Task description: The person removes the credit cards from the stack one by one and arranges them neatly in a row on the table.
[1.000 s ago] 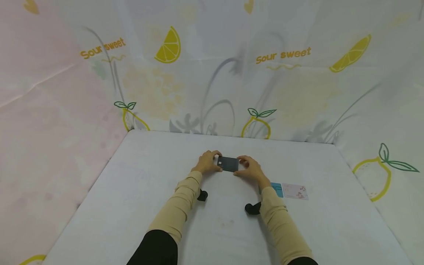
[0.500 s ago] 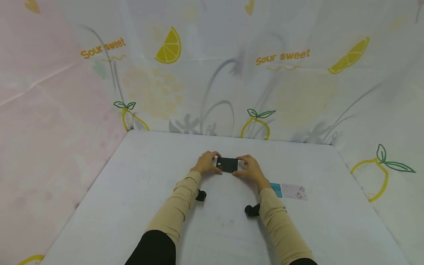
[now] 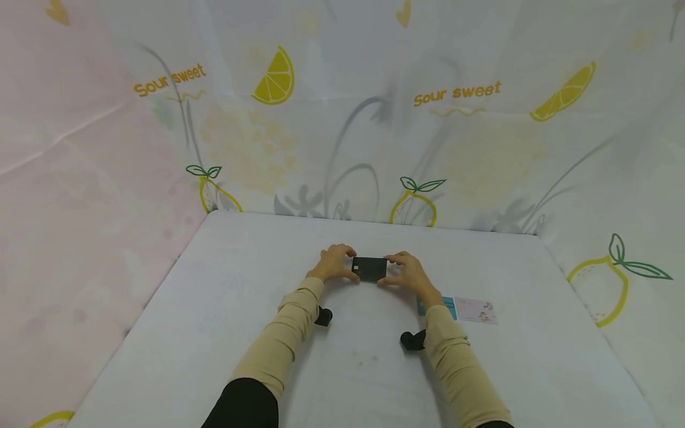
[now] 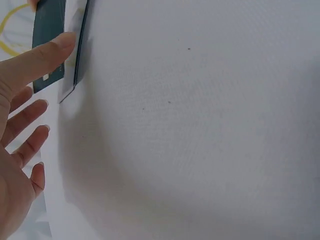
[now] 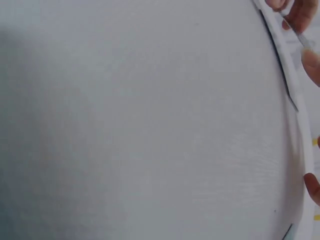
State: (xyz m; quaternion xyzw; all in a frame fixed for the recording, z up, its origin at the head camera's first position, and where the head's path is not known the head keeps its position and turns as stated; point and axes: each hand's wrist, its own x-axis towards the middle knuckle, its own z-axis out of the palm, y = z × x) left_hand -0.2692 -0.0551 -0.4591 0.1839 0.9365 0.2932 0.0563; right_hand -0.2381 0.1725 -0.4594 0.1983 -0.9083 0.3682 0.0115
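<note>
Left wrist view crops the dark card (image 4: pixel 48 24) the left fingers (image 4: pixel 25 120) hold.

The card (image 3: pixel 370 270) between the fingers (image 4: pixel 25 119) appears smooth plastic, the counter (image 3: pixel 353 386) beneath them matt cloth, and the sleeves (image 3: pixel 280 333) behind creased cloth.

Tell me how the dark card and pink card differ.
Look: the dark card is nearly black, with a small pale patch; the pink card is pale, with printed motifs. Pose: left hand and right hand hold the dark card; the pink card lies on the table. Both are rectangular.
</note>
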